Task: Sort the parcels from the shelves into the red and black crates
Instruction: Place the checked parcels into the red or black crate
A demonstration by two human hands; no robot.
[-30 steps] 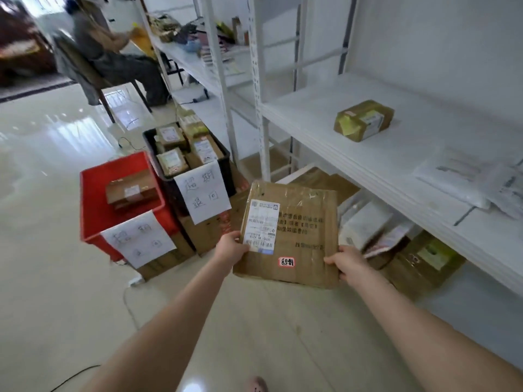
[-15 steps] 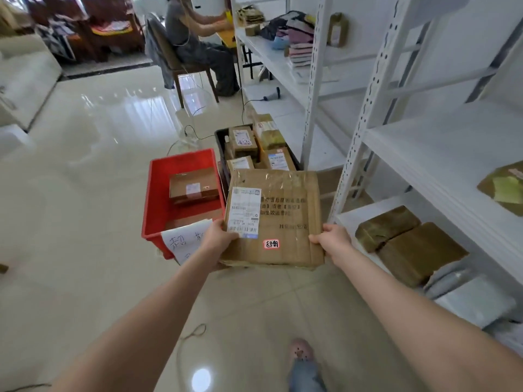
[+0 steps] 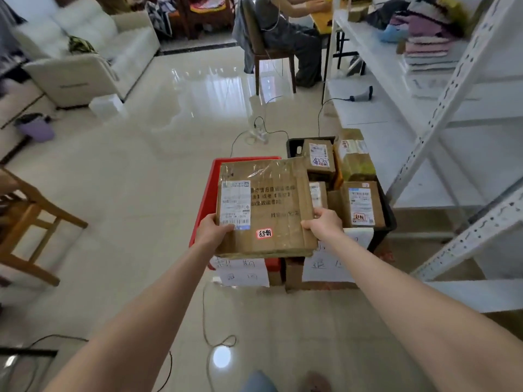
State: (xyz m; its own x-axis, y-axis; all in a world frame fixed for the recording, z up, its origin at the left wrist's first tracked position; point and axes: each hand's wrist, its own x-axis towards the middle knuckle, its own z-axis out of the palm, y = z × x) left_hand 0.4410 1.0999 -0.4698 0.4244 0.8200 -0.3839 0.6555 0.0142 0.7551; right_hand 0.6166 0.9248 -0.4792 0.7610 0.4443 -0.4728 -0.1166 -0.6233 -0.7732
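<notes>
Reaching forward from the lower left, the left arm runs straight to the left hand [image 3: 213, 232], which grips the parcel [image 3: 271, 210] at its near left corner. Its thumb lies on top at the foot of the white label [image 3: 235, 205], and its fingers are hidden beneath. The parcel, a flat brown carton, is held level in the air over the red crate [image 3: 204, 203] and covers most of it; only the crate's left wall and far rim show. The right hand [image 3: 325, 222] clamps the parcel's near right edge, thumb on top, its arm coming in from the lower right. Just beside the red crate, to the right, the black crate [image 3: 293, 147] is filled with brown boxes [image 3: 360, 205] up to its rim. Paper signs [image 3: 243, 271] hang on the near walls of both crates.

Left of the crates the glossy floor [image 3: 127, 207] lies wide open as far as a wooden chair [image 3: 42, 199] at the left edge and a white sofa [image 3: 85, 52] beyond it. A cable [image 3: 204, 306] trails on the floor before the red crate. Right of the black crate stand the white shelves [image 3: 440, 108], a slotted upright near the crate's right wall, so room is tight on that side.
</notes>
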